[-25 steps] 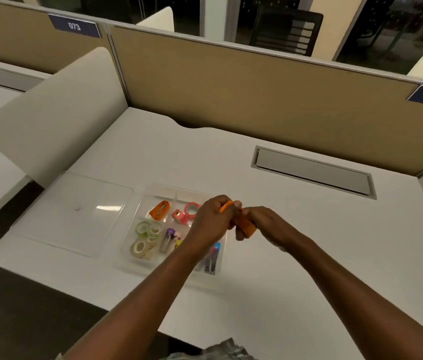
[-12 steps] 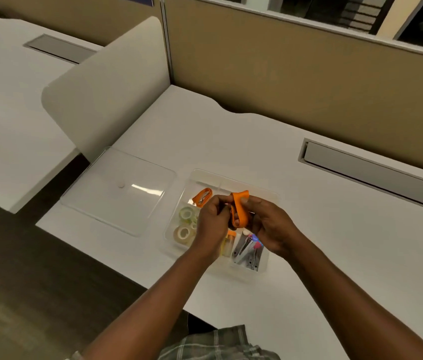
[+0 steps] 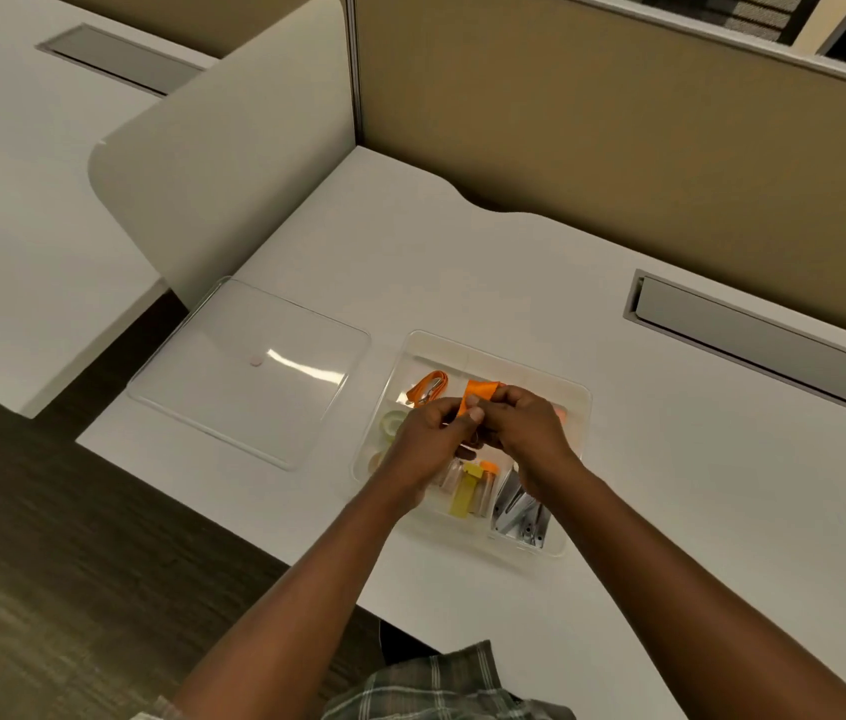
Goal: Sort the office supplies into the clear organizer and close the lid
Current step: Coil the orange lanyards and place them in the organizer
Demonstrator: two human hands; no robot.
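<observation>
- Both hands meet above the middle of the clear organizer (image 3: pixel 581 407), which sits on the white worktop (image 3: pixel 462 262).
- The left hand (image 3: pixel 428 433) pinches an orange strap (image 3: pixel 479 393) with thumb and fingers. The right hand (image 3: pixel 527 428) pinches the same strap from the other side, so it stands between them as a short folded loop.
- I judge the fold is meant to make the strap small enough for one compartment.
- The strap hangs over the back compartments and is not yet put down.
- A second orange strap with a metal clip (image 3: pixel 428 388) lies in the back left compartment, probably where like goes with like.
- Tape rolls (image 3: pixel 392 422) fill the left side, partly hidden by the left hand. A yellow piece (image 3: pixel 464 493) lies in the near middle and grey metal pieces (image 3: pixel 519 509) near right.
- The lid (image 3: pixel 254 376) lies flat on the worktop just left of the organizer, out of the way until sorting ends.
</observation>
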